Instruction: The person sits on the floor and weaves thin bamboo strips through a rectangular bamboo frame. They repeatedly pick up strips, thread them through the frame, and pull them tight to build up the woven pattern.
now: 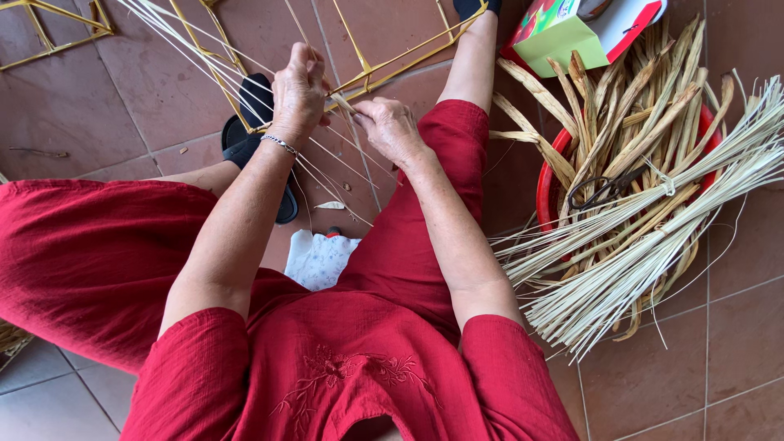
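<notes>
While you sit over the tiled floor (147, 106) in red clothes, your two hands meet at the frame (384, 69), a yellow structure of thin sticks standing on the tiles ahead of your knees.

Left hand (300, 91): raised, bracelet (279, 144) at the wrist, fingers (309, 61) curled narrow around a few pale strips (245, 77). These fan up and away to the left of your fingers, and more run down toward your lap.

Right hand (390, 126): just beside the left, fingers (363, 110) pinched shut on the end of a strip where it crosses a bar of the frame. The two hands sit close together; whether they touch cannot be told.

Below the fingers: a black slipper (253, 106) on your left foot, partly behind the strips, and a small pale scrap (330, 205) on the tiles. Nearer your lap lies a white patterned cloth (318, 260).

Right of the right hand, well apart: a red basin (545, 192) filled with broad tan reed pieces (621, 106). Dark scissors (604, 189) lie on top of them. A bundle (653, 237) of long pale strips lies slantwise over the basin. Beyond it, at the far edge, sits a green, red and white box (572, 33).

Far left of the left hand: a second yellow frame (49, 33), only partly in view.
</notes>
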